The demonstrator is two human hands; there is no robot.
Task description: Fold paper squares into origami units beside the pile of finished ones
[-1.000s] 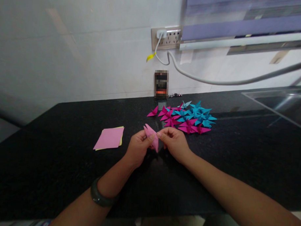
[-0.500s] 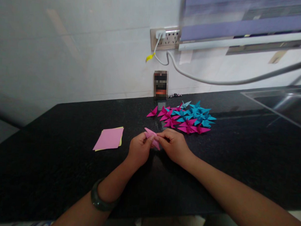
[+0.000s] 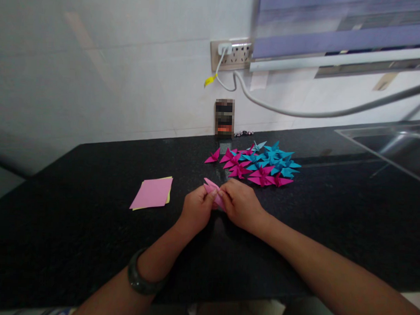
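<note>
A folded piece of light pink origami paper (image 3: 212,184) is pinched between both hands above the dark countertop (image 3: 213,263). My left hand (image 3: 197,207) grips its left side, thumb on top. My right hand (image 3: 242,202) closes on its right side, and the fingers cover part of the folds. To the left lies a small stack of square paper (image 3: 152,193), pink on top with a yellow edge showing beneath. Behind my right hand sit several folded paper cranes, magenta ones (image 3: 240,169) on the left and front, blue ones (image 3: 274,156) on the right, and a pale one (image 3: 257,145) at the back.
Against the wall stands a phone-shaped object (image 3: 224,117) with a blurred front, a beaded strand (image 3: 244,133) beside it. A white charger (image 3: 225,48) is plugged into the wall socket (image 3: 239,55). A grey hose (image 3: 301,114) runs toward the sink (image 3: 386,145) at right.
Both hands have drawn slightly closer together around the pink paper. The right fingers now cover more of its lower end. The cranes and the paper stack have stayed put.
</note>
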